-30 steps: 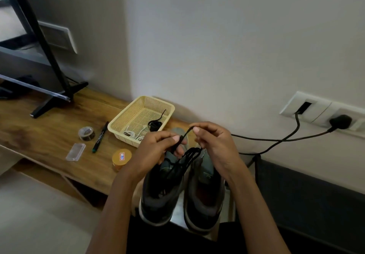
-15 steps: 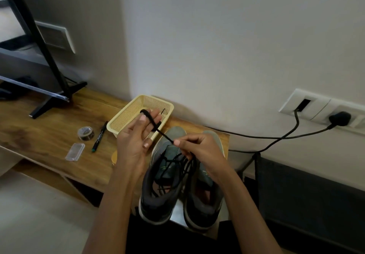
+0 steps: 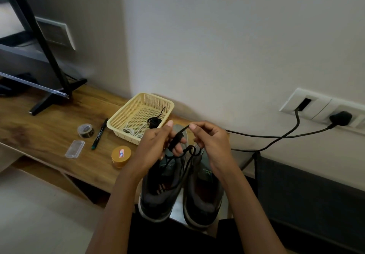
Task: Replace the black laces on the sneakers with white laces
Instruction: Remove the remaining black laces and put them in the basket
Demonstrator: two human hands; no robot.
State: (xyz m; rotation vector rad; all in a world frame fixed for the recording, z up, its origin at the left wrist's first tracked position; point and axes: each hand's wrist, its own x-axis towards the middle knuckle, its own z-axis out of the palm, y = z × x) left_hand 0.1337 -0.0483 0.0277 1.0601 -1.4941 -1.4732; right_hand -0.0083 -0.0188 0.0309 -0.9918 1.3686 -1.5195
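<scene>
Two grey sneakers stand side by side at the table's front edge, the left sneaker (image 3: 158,194) and the right sneaker (image 3: 203,196). A black lace (image 3: 178,141) hangs loose above them, its lower loops trailing over the left shoe. My left hand (image 3: 154,149) has the lace wound round its fingers. My right hand (image 3: 211,143) pinches the lace's free end beside it. The yellow basket (image 3: 122,115) behind holds a coiled black lace (image 3: 154,122) and white laces (image 3: 132,131).
On the wooden table (image 3: 49,127) lie a tape roll (image 3: 86,130), a black marker (image 3: 99,134), a clear plastic case (image 3: 75,149) and a yellow tin (image 3: 120,156). A TV stand (image 3: 57,95) sits at the left. Black cables (image 3: 276,137) run to wall sockets at the right.
My left hand has come back down from near the basket toward my right hand. The right hand has risen, and the lace is wound further round the left fingers.
</scene>
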